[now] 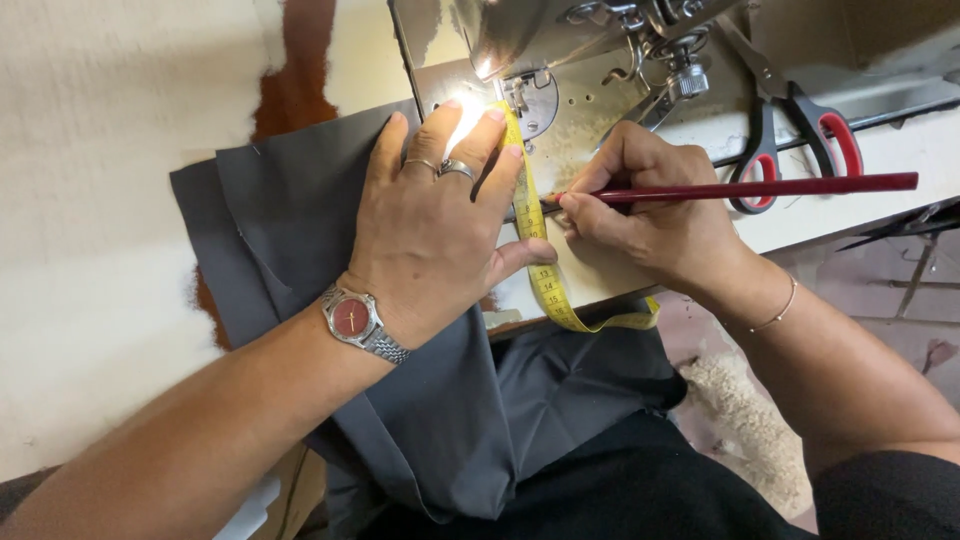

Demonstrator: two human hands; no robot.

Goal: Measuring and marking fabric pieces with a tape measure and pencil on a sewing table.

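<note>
Left hand [432, 235] flat, fingers spread, pinning yellow tape measure [533, 225] on dark grey fabric [290, 215]. Right hand [650, 215] grips red pencil [760, 187], tip at tape edge.

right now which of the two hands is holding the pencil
The right hand holds the dark red pencil, tip at the yellow tape measure. The left hand lies flat on the grey fabric.

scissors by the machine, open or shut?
Shut. The red-handled scissors lie on the machine bed with both finger loops side by side and the blades together, running up toward the sewing machine.
</note>
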